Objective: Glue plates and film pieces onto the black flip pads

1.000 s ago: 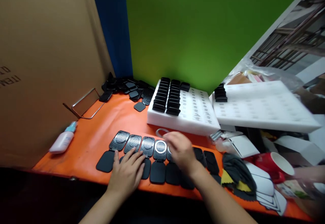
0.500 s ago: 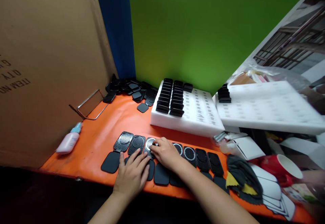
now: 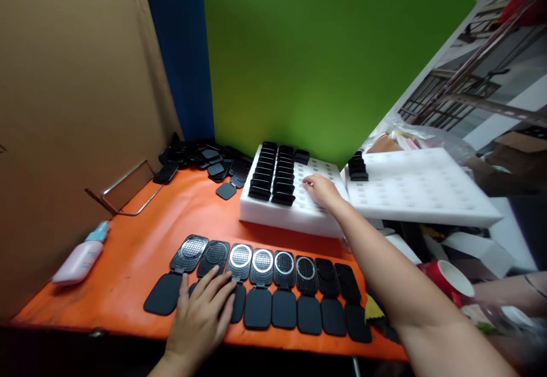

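A row of hinged black square cases (image 3: 284, 310) lies unfolded along the front of the orange tabletop. Their upper halves carry gridded round recesses, and several show a pale ring (image 3: 262, 261). My left hand (image 3: 200, 311) rests with fingers spread over the lower halves of cases near the row's left end. Farther back, my right hand (image 3: 323, 192) is at the top of a slotted white foam block (image 3: 290, 223), its fingers drawn together. Whatever is between those fingertips is hidden. Folded black cases (image 3: 260, 173) stand in two columns in that block, left of my right hand.
A heap of loose black pieces (image 3: 205, 155) lies at the back left. Left are a pink bottle (image 3: 79, 260) and a bent wire frame (image 3: 128, 186) beside cardboard (image 3: 85, 109). A second foam board (image 3: 419, 186), a red mug (image 3: 447, 277) and another person's arm (image 3: 508, 291) are right.
My right hand has left the row of cases and moved back and right to the foam block. My left hand stays on the cases. The view has shifted slightly.
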Motion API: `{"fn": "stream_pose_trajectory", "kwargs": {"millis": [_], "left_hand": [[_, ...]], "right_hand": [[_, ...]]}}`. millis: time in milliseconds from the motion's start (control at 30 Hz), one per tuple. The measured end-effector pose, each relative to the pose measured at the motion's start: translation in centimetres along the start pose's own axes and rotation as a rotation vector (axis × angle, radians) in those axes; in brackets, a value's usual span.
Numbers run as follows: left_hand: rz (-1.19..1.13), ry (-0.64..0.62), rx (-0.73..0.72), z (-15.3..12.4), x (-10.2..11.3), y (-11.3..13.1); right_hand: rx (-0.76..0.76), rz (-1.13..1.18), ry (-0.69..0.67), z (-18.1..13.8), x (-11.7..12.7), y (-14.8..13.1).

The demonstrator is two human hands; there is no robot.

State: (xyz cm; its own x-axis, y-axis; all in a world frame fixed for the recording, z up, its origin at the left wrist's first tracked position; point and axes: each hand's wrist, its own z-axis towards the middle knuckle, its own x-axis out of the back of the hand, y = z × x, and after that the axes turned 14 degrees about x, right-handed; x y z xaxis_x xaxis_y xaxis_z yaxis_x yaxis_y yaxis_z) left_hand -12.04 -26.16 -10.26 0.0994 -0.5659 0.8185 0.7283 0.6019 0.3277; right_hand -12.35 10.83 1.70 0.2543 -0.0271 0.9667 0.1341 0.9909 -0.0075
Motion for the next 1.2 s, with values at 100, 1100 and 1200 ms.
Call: {"fn": "stream_pose_trajectory", "kwargs": {"millis": [100,1100,1200], "left_hand": [[0.029,-0.022,-0.033,-0.1,0.1,-0.4],[0.108,-0.071,0.117,0.2,1.0,-3.2],[0.104,-0.065,0.126,0.1,1.0,-3.2]], "right_hand": [[0.057,-0.036,-0.05,1.1,-0.6,0.1],[0.745,0.028,-0.086,-5.2,-9.4,-21.0],[0.74,0.082,-0.091,-5.6,-9.1,-21.1]]}}
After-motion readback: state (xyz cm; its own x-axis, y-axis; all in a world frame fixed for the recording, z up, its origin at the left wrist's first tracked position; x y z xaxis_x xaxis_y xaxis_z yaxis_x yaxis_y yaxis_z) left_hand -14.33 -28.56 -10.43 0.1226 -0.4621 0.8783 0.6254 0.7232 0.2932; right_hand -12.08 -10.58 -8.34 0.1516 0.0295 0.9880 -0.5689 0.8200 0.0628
